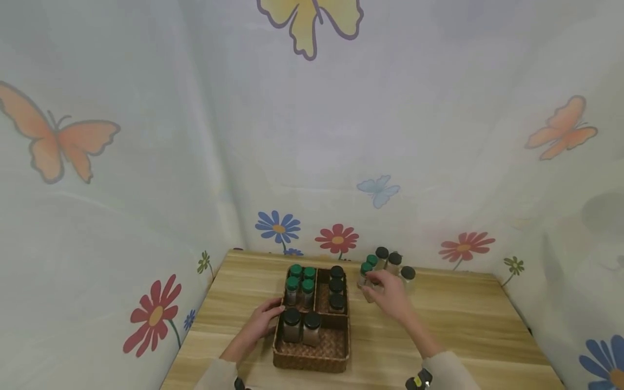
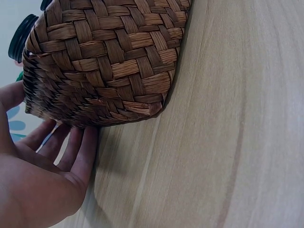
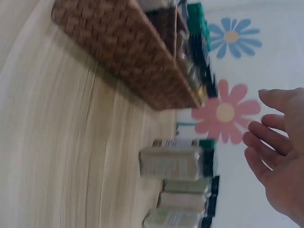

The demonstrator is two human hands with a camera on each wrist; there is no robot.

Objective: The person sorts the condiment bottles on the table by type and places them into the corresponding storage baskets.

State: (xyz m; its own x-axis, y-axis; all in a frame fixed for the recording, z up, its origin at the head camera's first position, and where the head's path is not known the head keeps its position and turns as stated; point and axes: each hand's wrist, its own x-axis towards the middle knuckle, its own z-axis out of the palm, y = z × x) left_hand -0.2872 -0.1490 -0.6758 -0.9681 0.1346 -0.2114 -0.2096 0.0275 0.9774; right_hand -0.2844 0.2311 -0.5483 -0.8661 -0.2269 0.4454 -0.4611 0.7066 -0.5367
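Wooden table (image 1: 487, 325), 1 basket (image 1: 312, 362), 9 jars (image 1: 292, 329) inside; 2 hands (image 1: 263, 320) (image 1: 391, 295): left's fingers extended against basket, right's parted.

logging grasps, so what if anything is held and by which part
Nothing appears gripped: the right hand is empty near the bottles; the left hand only touches the woven basket at its side.
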